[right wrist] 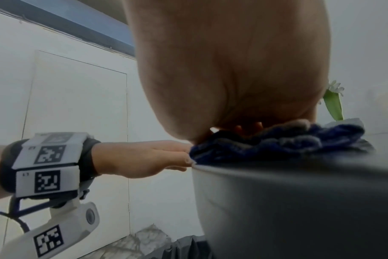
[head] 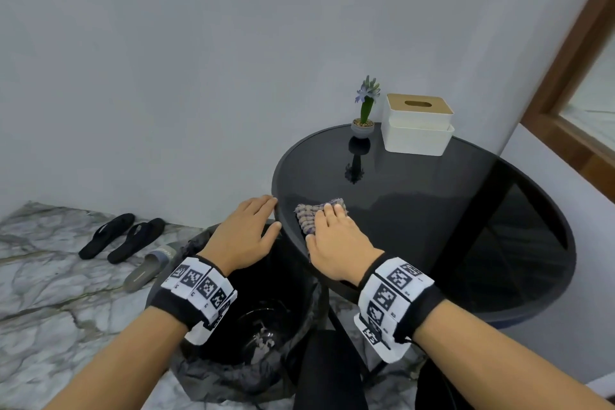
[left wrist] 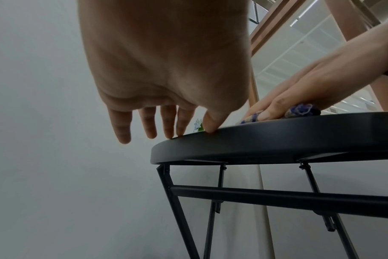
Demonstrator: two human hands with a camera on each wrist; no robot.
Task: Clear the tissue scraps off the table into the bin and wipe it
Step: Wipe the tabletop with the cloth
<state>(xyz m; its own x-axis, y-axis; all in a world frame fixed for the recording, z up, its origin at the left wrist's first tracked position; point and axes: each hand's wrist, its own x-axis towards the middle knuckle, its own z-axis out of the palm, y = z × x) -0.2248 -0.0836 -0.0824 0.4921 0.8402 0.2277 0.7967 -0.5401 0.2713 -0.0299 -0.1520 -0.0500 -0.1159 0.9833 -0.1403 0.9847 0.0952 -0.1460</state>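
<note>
The checked cloth [head: 317, 215] lies at the left edge of the round black tabletop [head: 432, 210], pressed flat under the right hand [head: 336, 243], fingers straight. The left hand [head: 244, 236] is relaxed, fingertips touching the rim, above the black-lined bin [head: 239, 326], which seems to hold pale scraps.

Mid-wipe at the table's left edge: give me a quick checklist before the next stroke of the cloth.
1. Cloth flat under right hand: ok.
2. Left hand, fingers straight, at table rim: ok, no grip.
3. Bin below that edge, mouth open: ok.
4. Tissue scraps left on the tabletop: ok, none visible; under the cloth cannot tell.
5. Potted flower and tissue box at far side, apart from cloth: ok.
6. Tabletop clean or smeared: cannot tell, reflections hide it.
</note>
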